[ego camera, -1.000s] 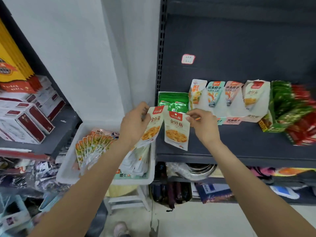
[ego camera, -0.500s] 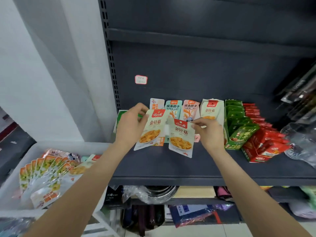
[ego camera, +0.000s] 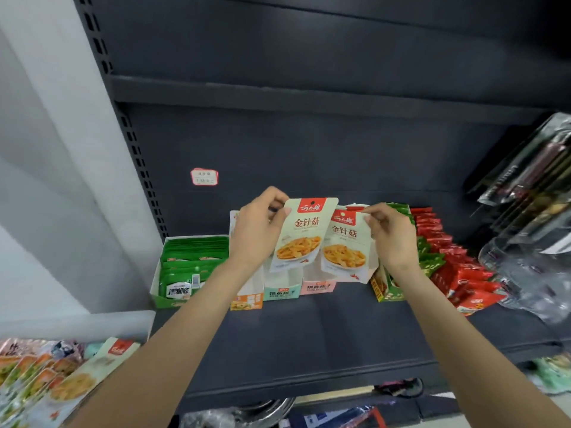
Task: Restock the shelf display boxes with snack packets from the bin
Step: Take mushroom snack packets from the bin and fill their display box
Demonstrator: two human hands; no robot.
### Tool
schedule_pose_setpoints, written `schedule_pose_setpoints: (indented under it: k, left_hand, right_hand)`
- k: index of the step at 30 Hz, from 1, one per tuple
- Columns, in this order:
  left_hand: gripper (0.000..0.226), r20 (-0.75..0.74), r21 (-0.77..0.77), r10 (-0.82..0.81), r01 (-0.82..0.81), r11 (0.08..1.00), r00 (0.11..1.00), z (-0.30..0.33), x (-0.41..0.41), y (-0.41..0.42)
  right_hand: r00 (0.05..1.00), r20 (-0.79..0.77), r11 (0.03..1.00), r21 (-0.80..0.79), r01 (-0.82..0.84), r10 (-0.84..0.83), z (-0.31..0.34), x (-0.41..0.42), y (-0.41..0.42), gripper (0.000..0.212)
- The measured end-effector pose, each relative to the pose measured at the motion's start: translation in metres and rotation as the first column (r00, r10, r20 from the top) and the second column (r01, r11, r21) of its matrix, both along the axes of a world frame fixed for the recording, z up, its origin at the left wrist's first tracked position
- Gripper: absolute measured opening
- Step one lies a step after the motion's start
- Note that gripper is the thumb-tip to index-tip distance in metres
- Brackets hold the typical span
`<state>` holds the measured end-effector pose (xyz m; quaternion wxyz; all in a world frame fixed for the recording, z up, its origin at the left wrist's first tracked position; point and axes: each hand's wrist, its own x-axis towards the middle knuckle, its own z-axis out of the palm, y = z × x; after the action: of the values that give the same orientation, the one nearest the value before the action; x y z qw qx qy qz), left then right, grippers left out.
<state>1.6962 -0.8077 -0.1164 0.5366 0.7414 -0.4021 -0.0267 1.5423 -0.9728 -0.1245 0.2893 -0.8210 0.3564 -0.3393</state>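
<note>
My left hand [ego camera: 258, 230] pinches the top left corner of a cream snack packet [ego camera: 301, 239] with a red label and a picture of yellow food. My right hand [ego camera: 391, 234] pinches the top right corner of a second, matching packet [ego camera: 346, 248]. Both packets hang above a row of small display boxes: orange [ego camera: 247, 301], teal [ego camera: 281, 291] and pink [ego camera: 318, 285], on the dark shelf [ego camera: 309, 341]. The white bin [ego camera: 77, 322] with several fanned packets [ego camera: 40, 375] lies at the lower left.
A green box of green packets [ego camera: 188, 270] stands at the shelf's left end. Green packets [ego camera: 398, 282] and red packets [ego camera: 457, 273] fill boxes to the right, beside clear plastic bags [ego camera: 531, 273]. A price tag [ego camera: 204, 176] is stuck on the back panel. Another shelf sits above.
Both hands carried the two packets from above the bin up and rightward, over the small display boxes. My view has turned from the bin toward the shelf.
</note>
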Motion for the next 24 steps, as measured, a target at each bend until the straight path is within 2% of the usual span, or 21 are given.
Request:
schedule_pose_setpoints:
  k: [6,10,17,24]
  left_hand:
    - [0.006,-0.025,0.029,0.027,-0.026,0.999,0.999,-0.004,-0.004,-0.041]
    - [0.007,-0.040,0.016,0.070,-0.070,0.997,0.997,0.000,-0.006,-0.062]
    - [0.005,-0.072,0.077,0.182,-0.177,0.981,0.981,-0.006,-0.007,-0.090]
    - [0.004,-0.120,0.111,0.240,-0.227,0.968,0.963,-0.014,-0.011,-0.105]
  right_hand:
    - [0.999,0.034,0.998,-0.066,-0.006,0.008,-0.004,-0.008,-0.036,0.010]
    - [0.997,0.064,0.999,-0.037,-0.031,0.033,-0.005,-0.007,-0.063,0.011]
    - [0.979,0.057,0.978,0.067,-0.197,0.194,-0.014,0.008,-0.106,0.014]
    - [0.969,-0.096,0.970,0.112,-0.215,0.226,-0.041,0.017,-0.141,0.010]
